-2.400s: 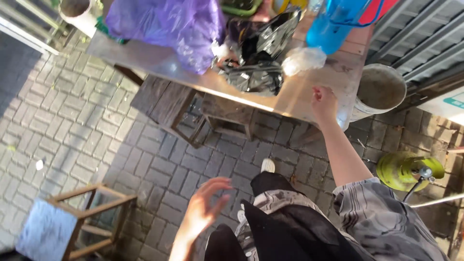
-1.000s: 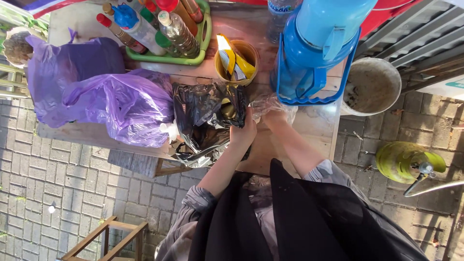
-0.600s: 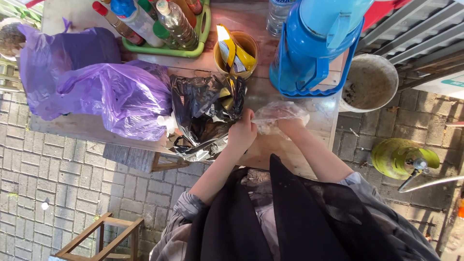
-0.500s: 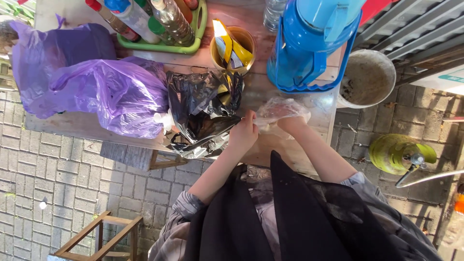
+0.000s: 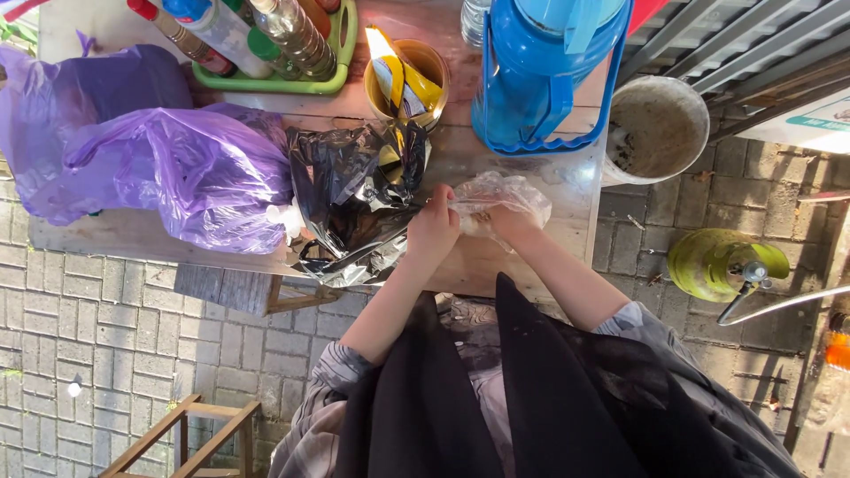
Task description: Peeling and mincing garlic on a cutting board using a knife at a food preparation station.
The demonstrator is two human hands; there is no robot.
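Head view: both hands, left hand [image 5: 432,232] and right hand [image 5: 506,221], fingers closed on clear plastic bag [image 5: 501,193] at counter [image 5: 531,257] edge. Black bag [image 5: 354,199] just left, blue jug [image 5: 540,75] behind, purple bag [image 5: 190,181] further left.

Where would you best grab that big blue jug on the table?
Probably by the blue jug's side handle, a closed loop at its lower left edge as seen from above. Come from the person's side of the table; a brown cup crowds its left.
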